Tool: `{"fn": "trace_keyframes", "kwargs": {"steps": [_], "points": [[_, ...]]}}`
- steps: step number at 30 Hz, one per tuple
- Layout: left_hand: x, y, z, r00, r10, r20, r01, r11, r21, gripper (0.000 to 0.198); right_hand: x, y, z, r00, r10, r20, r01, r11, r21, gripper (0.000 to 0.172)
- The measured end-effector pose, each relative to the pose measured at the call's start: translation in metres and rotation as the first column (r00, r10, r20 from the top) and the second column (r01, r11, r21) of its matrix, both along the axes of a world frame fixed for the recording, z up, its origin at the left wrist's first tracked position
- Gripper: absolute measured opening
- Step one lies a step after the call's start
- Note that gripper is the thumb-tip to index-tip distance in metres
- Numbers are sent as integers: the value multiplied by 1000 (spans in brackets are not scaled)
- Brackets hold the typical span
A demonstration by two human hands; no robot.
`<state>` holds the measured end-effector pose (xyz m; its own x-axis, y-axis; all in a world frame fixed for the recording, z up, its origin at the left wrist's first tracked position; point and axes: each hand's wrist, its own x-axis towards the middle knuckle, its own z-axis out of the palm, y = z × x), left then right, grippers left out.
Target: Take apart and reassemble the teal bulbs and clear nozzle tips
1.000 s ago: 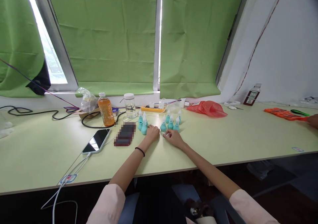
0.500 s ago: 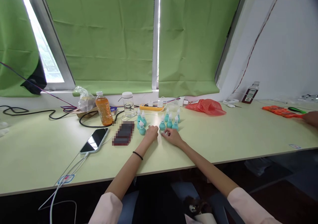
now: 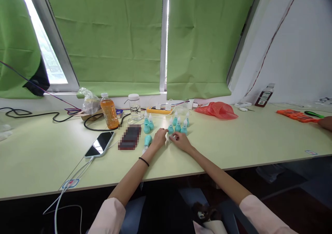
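My left hand (image 3: 159, 138) and my right hand (image 3: 181, 140) meet on the pale green table (image 3: 233, 140), fingers curled together around a small white piece I cannot make out. Just beyond my fingers stand several small teal bottles with white tips (image 3: 178, 125). Two more upright teal bottles (image 3: 148, 124) stand to the left. One teal bottle (image 3: 147, 141) lies on its side beside my left wrist, which wears a black band.
A phone (image 3: 100, 149) on a white cable lies left, next to a blurred dark patch (image 3: 129, 137). Behind are an orange drink bottle (image 3: 108, 111), a clear jar (image 3: 135, 107), a yellow power strip (image 3: 159, 111) and a red bag (image 3: 216, 110). Another person's hand (image 3: 326, 122) shows far right.
My two hands have drawn together over the small white piece. One teal bottle from the left group now lies tipped over by my left wrist.
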<state>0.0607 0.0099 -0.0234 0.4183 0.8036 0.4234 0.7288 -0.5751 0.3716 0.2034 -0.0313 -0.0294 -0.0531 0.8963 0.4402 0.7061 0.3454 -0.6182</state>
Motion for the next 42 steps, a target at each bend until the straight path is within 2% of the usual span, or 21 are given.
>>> {"fn": "trace_keyframes", "kwargs": {"steps": [3,7,12,19,27,33,42], "points": [[5,1,3,988,-14,151,9,999,36,35,0,2,-1,998,-2,-59,2,1000,4,24],[6,-8,10,933,-30,357,9,998,60,29,0,4,-4,985,3,-170,-6,1000,-17,28],[-3,-25,10,838,-29,544,29,1000,9,20,-4,4,-4,945,79,-318,-114,989,-94,33],[-21,-21,5,724,51,688,48,991,-123,11,-18,16,3,857,121,-501,-251,947,-201,39],[-28,-16,9,629,113,769,34,984,-172,16,-34,15,0,765,127,-631,-311,932,-189,36],[-25,-20,10,634,78,769,64,986,-153,17,-27,14,1,718,150,-680,-379,903,-201,36],[-23,-26,11,747,-24,664,76,996,-50,12,-28,12,4,670,137,-730,-416,883,-216,29]]}}
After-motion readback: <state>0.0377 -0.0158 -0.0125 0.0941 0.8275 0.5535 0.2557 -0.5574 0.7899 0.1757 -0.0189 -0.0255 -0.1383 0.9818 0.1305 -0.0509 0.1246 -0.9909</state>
